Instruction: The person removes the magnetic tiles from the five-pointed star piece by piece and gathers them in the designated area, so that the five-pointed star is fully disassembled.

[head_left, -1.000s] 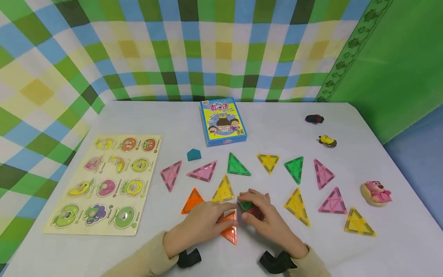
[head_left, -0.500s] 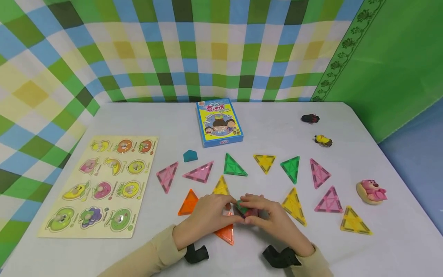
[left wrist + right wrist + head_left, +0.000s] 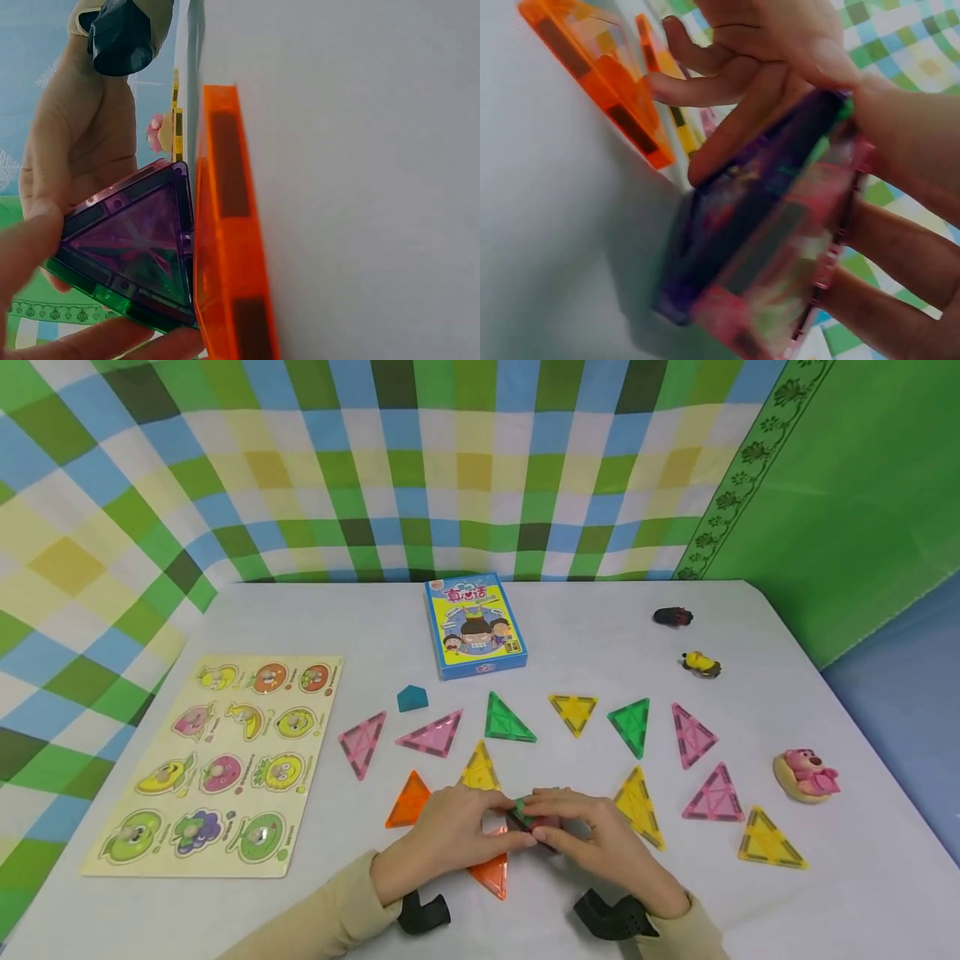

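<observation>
Both hands meet over a small pyramid of translucent triangular magnetic tiles point(image 3: 551, 821) at the front middle of the table. One tile is purple point(image 3: 139, 236), one green point(image 3: 105, 296) and one pink point(image 3: 810, 262). My left hand point(image 3: 459, 829) pinches the pyramid between thumb and fingers from the left. From the other side, my right hand point(image 3: 600, 835) grips it, thumb in front and fingers over the far side. An orange tile point(image 3: 491, 872) lies flat beneath the left hand, partly covered by it. The hands hide much of the pyramid in the head view.
Several loose triangle tiles, such as a yellow tile point(image 3: 639, 806) and a green tile point(image 3: 506, 720), lie spread around. A fruit puzzle board point(image 3: 296, 760) is at left, a card box point(image 3: 480, 639) behind. A pink bear toy point(image 3: 808, 774) sits at right.
My left hand has moved right from over the orange tile to the pyramid and now pinches it along with the right hand. The orange tile has shifted slightly toward the front.
</observation>
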### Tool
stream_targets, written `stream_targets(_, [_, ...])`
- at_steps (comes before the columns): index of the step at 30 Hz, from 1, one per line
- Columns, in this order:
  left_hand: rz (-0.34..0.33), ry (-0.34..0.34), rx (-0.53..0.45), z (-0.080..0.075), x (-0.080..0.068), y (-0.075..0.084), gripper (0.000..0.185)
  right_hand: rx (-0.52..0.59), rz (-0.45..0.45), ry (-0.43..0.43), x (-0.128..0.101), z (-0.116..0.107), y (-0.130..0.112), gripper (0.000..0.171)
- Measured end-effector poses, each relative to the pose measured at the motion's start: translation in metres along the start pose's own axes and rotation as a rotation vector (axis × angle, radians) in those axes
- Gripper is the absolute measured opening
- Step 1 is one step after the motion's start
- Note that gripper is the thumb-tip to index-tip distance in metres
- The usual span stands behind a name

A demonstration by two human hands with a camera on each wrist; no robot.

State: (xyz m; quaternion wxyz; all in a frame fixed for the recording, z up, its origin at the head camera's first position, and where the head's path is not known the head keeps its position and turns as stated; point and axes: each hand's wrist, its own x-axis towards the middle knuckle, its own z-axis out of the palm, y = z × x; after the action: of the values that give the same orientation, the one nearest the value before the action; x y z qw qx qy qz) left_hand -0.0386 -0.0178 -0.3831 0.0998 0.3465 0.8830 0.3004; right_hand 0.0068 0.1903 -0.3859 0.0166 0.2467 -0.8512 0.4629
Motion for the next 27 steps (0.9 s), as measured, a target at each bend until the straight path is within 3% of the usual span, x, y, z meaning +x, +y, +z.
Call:
stream_targets(7, [-0.019,-0.014,-0.051,-0.002,-0.002,0.002,0.042,0.001,-0.002,0.065,0.002,0.002,-0.001,0.021])
stream_targets(11, [-0.001,-0.06,-0.034,-0.005,-0.006,0.001,0.041,-0.01,-0.001,0.128,0.003,0.001,0.001,0.021])
stream_targets(17, [0.117,-0.177,0.131,-0.005,-0.012,0.001,0.023,-0.063,0.023,0.232,0.003,-0.002,0.004,0.022])
stream_targets(21, [0.227,-0.193,0.26,-0.003,-0.016,0.004,0.021,-0.086,0.001,0.259,0.003,-0.001,0.008,0.024])
stream_targets(23, [0.24,-0.201,0.318,-0.004,-0.019,0.005,0.022,-0.1,-0.024,0.276,0.004,0.0,0.009,0.026])
stream_targets(27, [0.198,-0.216,0.386,-0.007,-0.024,0.005,0.025,-0.125,-0.062,0.296,0.005,0.002,0.009,0.03])
